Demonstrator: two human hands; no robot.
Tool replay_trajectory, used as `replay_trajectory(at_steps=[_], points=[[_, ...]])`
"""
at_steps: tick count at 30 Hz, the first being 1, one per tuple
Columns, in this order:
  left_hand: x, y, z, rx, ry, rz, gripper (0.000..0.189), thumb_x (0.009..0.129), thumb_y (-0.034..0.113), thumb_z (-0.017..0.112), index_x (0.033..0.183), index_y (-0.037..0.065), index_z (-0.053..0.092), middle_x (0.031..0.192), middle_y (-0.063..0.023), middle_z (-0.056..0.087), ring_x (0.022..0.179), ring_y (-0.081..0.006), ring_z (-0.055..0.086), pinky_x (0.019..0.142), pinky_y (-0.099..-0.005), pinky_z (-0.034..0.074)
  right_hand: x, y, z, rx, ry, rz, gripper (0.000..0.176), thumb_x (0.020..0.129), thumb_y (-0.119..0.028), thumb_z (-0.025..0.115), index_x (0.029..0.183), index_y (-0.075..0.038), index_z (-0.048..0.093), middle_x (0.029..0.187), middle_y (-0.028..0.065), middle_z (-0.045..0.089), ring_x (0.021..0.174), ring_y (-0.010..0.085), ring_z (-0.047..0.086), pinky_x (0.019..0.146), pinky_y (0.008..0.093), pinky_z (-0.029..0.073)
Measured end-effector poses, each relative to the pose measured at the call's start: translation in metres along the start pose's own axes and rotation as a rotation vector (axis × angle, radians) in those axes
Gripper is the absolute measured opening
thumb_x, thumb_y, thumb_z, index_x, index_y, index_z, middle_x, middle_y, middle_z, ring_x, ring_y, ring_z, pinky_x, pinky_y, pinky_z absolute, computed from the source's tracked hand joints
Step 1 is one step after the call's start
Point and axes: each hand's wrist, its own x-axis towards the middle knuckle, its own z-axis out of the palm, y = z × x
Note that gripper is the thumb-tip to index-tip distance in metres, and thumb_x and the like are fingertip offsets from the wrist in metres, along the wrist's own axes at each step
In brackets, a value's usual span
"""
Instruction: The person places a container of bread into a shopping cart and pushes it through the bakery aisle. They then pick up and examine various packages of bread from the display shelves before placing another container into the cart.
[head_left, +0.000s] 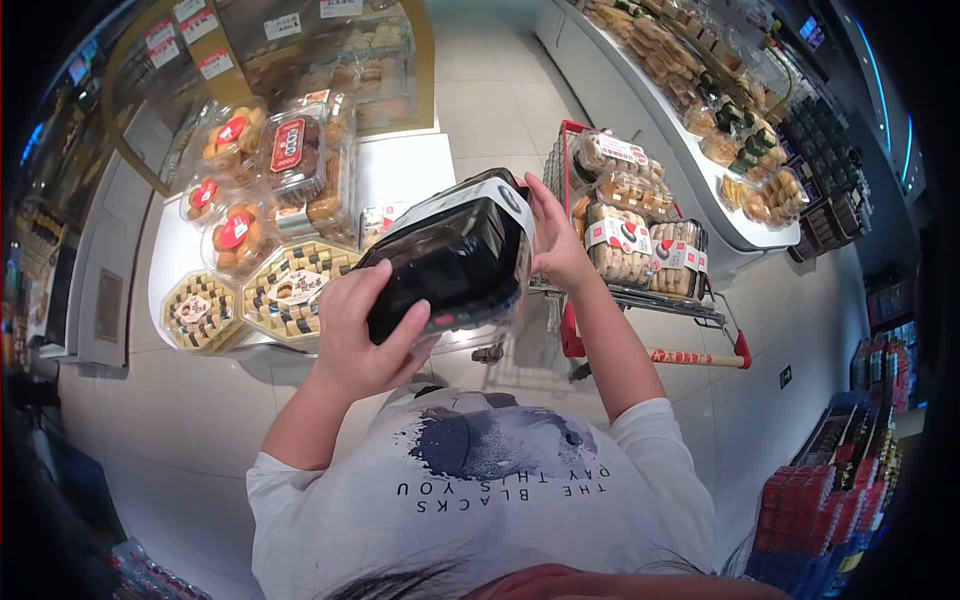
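Between my two hands is a black plastic food box (pixel 450 262) with a white paper band, held tilted in front of my chest. Its contents are hidden from this side. My left hand (pixel 365 325) grips the near left corner, thumb and fingers on the black base. On the far right side, my right hand (pixel 553 232) holds the box by its edge and band. Just beyond the box stands a white display counter (pixel 415 165). Woven-pattern octagonal boxes (pixel 298 285) and clear tubs of round pastries (pixel 240 235) sit on it, left of my hands.
A shopping cart (pixel 572 335) with a red handle stands to my right, bearing several clear packs of pastries (pixel 618 240). Behind it runs a long white bakery counter (pixel 690 165). Stacked red goods (pixel 795 510) stand at lower right. Tiled floor (pixel 490 75) lies between the counters.
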Motion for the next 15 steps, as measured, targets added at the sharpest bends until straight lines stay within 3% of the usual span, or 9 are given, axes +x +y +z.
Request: replay_trajectory(at_steps=[3,6,9,10,11,12,15], points=[[-0.016,-0.025,-0.008,0.207,0.070,0.235,0.031,0.081,0.035,0.056,0.112,0.034,0.051,0.115,-0.0083,0.045,0.095,-0.0276,0.048,0.073,-0.0347,0.041,0.020,0.006,0.004,-0.210,-0.097,0.167,0.129,0.038,-0.029,0.088,0.138,-0.004,0.010,0.139,0.0113,0.024,0.131,0.0238,0.021,0.106,0.0374,0.017],[-0.037,-0.056,-0.013,0.125,0.123,0.273,0.038,0.080,0.035,0.057,0.117,0.032,0.047,0.117,-0.0085,0.044,0.096,-0.0287,0.047,0.075,-0.0370,0.041,0.040,0.013,0.012,-0.600,-0.147,0.328,0.122,0.041,-0.021,0.084,0.138,-0.006,0.012,0.136,0.0099,0.029,0.127,0.0205,0.028,0.105,0.0362,0.023],[-0.064,-0.088,-0.004,-0.073,0.195,0.045,0.054,0.072,0.032,0.066,0.121,0.027,0.043,0.119,-0.0123,0.042,0.097,-0.0303,0.047,0.077,-0.0400,0.040,0.064,0.029,0.030,-0.549,-0.137,0.365,0.117,0.044,-0.009,0.082,0.138,-0.006,0.013,0.134,0.0083,0.032,0.123,0.0185,0.033,0.102,0.0341,0.028],[-0.059,-0.093,-0.001,-0.135,0.225,-0.087,0.070,0.063,0.029,0.074,0.124,0.019,0.040,0.120,-0.0170,0.041,0.099,-0.0324,0.046,0.080,-0.0431,0.039,0.070,0.038,0.027,-0.505,-0.104,0.409,0.117,0.044,-0.008,0.082,0.138,-0.006,0.013,0.133,0.0081,0.033,0.122,0.0184,0.034,0.101,0.0336,0.029],[-0.062,-0.102,0.001,-0.215,0.196,-0.241,0.080,0.060,0.028,0.076,0.126,0.010,0.036,0.122,-0.0202,0.037,0.105,-0.0337,0.043,0.087,-0.0438,0.036,0.072,0.051,0.026,-0.463,-0.068,0.453,0.117,0.044,-0.006,0.082,0.138,-0.007,0.012,0.133,0.0079,0.034,0.121,0.0182,0.035,0.100,0.0332,0.030],[-0.065,-0.113,0.005,-0.320,0.172,-0.428,0.082,0.060,0.028,0.076,0.127,0.007,0.034,0.124,-0.0200,0.035,0.109,-0.0333,0.041,0.090,-0.0430,0.034,0.075,0.065,0.026,-0.214,-0.032,0.431,0.105,0.051,-0.008,0.080,0.136,-0.006,0.018,0.129,0.0076,0.038,0.118,0.0183,0.039,0.097,0.0333,0.035],[-0.094,-0.147,0.042,-0.848,0.129,-1.046,0.084,0.066,0.024,0.073,0.131,0.001,0.025,0.125,-0.0172,0.032,0.117,-0.0264,0.036,0.099,-0.0374,0.030,0.093,0.098,0.037,0.084,0.086,0.445,0.087,0.059,-0.010,0.075,0.131,-0.004,0.025,0.124,0.0067,0.043,0.114,0.0197,0.044,0.095,0.0347,0.037]])
